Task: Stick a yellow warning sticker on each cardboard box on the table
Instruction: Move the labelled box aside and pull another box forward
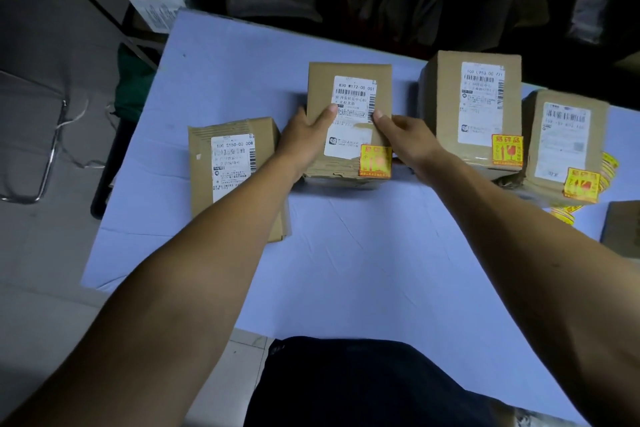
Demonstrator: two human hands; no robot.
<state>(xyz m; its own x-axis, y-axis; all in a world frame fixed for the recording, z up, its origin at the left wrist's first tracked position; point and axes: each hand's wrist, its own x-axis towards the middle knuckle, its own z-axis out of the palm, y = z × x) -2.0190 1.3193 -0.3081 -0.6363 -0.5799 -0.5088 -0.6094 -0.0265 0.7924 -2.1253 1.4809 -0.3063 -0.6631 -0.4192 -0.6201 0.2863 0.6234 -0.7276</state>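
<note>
From the head view, the left hand and right hand clasp the sides of the middle cardboard box on the blue table, thumbs on its top, its yellow sticker at the near right corner, while the left box lies unstickered.

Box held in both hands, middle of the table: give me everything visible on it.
The brown cardboard box in the middle sits on the pale blue table, top face up. A white shipping label with barcodes covers much of the top; a yellow warning sticker with red print sits at its near right corner. The near edge looks crumpled. The left hand and right hand hold its sides, thumbs on top.
</note>
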